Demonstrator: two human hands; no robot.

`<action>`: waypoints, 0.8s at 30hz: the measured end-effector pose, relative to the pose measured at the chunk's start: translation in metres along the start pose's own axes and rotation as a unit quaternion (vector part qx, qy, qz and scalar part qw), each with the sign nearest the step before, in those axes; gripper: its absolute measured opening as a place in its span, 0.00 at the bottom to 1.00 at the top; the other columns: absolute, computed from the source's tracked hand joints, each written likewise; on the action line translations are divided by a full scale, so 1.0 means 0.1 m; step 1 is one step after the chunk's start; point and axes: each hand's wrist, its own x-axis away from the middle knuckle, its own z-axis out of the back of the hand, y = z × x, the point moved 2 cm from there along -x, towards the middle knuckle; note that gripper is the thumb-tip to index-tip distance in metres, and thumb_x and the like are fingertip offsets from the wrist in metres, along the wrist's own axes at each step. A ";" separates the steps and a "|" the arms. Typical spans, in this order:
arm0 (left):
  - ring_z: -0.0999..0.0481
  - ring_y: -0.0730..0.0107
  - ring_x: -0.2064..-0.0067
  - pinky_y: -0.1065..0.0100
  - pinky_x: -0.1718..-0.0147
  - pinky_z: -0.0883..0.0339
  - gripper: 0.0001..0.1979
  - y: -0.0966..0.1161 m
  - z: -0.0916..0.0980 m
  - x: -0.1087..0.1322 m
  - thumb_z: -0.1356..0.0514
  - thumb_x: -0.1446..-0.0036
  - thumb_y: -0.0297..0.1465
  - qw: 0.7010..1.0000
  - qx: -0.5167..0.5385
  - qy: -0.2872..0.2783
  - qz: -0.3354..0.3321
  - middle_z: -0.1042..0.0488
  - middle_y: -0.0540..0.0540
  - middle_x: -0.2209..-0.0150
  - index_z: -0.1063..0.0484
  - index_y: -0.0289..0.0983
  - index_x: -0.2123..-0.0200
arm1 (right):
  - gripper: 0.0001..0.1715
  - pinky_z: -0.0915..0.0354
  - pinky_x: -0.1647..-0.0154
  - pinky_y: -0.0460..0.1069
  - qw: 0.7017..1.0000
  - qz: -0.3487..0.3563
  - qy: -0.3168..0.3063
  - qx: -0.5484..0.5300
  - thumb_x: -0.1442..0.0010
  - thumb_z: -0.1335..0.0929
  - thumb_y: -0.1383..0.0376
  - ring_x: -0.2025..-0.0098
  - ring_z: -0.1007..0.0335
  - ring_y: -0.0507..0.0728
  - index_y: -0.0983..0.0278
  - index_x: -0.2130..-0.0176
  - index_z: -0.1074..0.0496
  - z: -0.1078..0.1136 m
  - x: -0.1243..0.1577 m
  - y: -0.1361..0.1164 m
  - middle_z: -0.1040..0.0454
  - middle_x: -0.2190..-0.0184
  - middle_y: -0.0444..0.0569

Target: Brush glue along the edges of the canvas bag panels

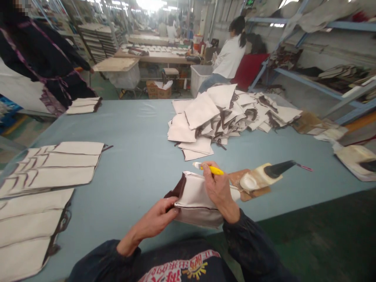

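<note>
A cream fabric pouch (195, 197) with dark brown trim rests at the near edge of the blue-grey table (138, 133). My left hand (158, 219) pinches the pouch's left end by the brown trim. My right hand (217, 190) lies over the pouch's top edge, fingers closed round a yellow pen-like tool (210, 169) whose white tip points left. Just right of the pouch sits a worn board with a cream-and-black tool (266, 175) lying on it.
A heap of cream pieces (226, 113) lies mid-table. Flat pieces are laid in rows at the left (53, 164) and a small stack (84, 105) at the far left. One person stands at the table's left end; another works beyond near metal shelving (317, 78).
</note>
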 end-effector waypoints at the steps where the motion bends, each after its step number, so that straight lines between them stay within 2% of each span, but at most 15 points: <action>1: 0.31 0.66 0.65 0.68 0.63 0.35 0.17 0.01 -0.03 0.01 0.45 0.34 0.42 1.000 -0.017 0.003 -0.006 0.25 0.48 0.67 0.25 0.36 0.65 | 0.24 0.39 0.72 0.48 1.000 -0.004 0.006 0.003 0.27 0.40 0.51 0.76 0.30 0.54 0.64 0.59 0.24 -0.01 0.01 0.00 0.24 0.75 0.45; 3: 0.32 0.67 0.65 0.68 0.64 0.37 0.17 0.04 -0.08 0.03 0.48 0.32 0.41 0.999 -0.044 0.009 -0.011 0.27 0.49 0.68 0.26 0.36 0.65 | 0.21 0.38 0.70 0.48 1.000 -0.001 0.026 -0.005 0.27 0.39 0.53 0.75 0.30 0.54 0.64 0.58 0.23 0.03 0.06 -0.02 0.24 0.75 0.45; 6: 0.29 0.66 0.63 0.68 0.62 0.36 0.15 0.01 -0.10 0.07 0.49 0.31 0.38 0.998 -0.065 0.021 -0.016 0.25 0.48 0.66 0.26 0.37 0.63 | 0.17 0.36 0.70 0.47 0.996 0.003 0.037 -0.077 0.28 0.38 0.57 0.76 0.31 0.52 0.63 0.59 0.24 0.17 0.23 -0.11 0.26 0.77 0.42; 10: 0.27 0.64 0.61 0.67 0.59 0.33 0.15 -0.11 -0.10 0.13 0.48 0.32 0.37 0.995 -0.082 0.057 -0.012 0.23 0.46 0.65 0.24 0.37 0.63 | 0.18 0.40 0.79 0.44 0.983 -0.046 -0.014 -0.179 0.27 0.38 0.58 0.82 0.38 0.49 0.62 0.63 0.25 0.29 0.59 -0.19 0.34 0.83 0.37; 13: 0.25 0.62 0.59 0.67 0.58 0.32 0.16 -0.18 -0.10 0.18 0.48 0.32 0.37 0.992 -0.097 0.080 0.004 0.21 0.44 0.63 0.22 0.37 0.60 | 0.17 0.41 0.80 0.44 0.979 -0.057 -0.045 -0.192 0.27 0.38 0.59 0.83 0.39 0.49 0.62 0.64 0.25 0.26 0.76 -0.23 0.35 0.83 0.37; 16: 0.23 0.61 0.57 0.66 0.55 0.31 0.16 -0.18 -0.12 0.18 0.47 0.32 0.36 0.993 -0.081 0.085 -0.001 0.19 0.43 0.59 0.21 0.37 0.56 | 0.17 0.41 0.80 0.44 0.981 -0.020 -0.069 -0.179 0.28 0.38 0.62 0.84 0.40 0.49 0.61 0.66 0.25 0.20 0.81 -0.29 0.36 0.84 0.37; 19: 0.23 0.64 0.60 0.68 0.57 0.30 0.16 -0.14 -0.14 0.15 0.48 0.31 0.35 0.997 -0.051 0.062 -0.021 0.18 0.44 0.61 0.20 0.36 0.55 | 0.16 0.40 0.79 0.45 0.981 0.020 -0.093 -0.171 0.30 0.38 0.64 0.85 0.41 0.49 0.61 0.67 0.25 0.17 0.81 -0.35 0.37 0.85 0.37; 24: 0.22 0.63 0.60 0.69 0.59 0.30 0.16 -0.11 -0.14 0.14 0.46 0.31 0.33 0.994 -0.052 0.094 -0.028 0.18 0.45 0.62 0.19 0.37 0.54 | 0.16 0.40 0.80 0.45 0.983 -0.031 -0.036 -0.179 0.29 0.38 0.63 0.83 0.40 0.50 0.61 0.66 0.24 0.18 0.82 -0.27 0.35 0.84 0.38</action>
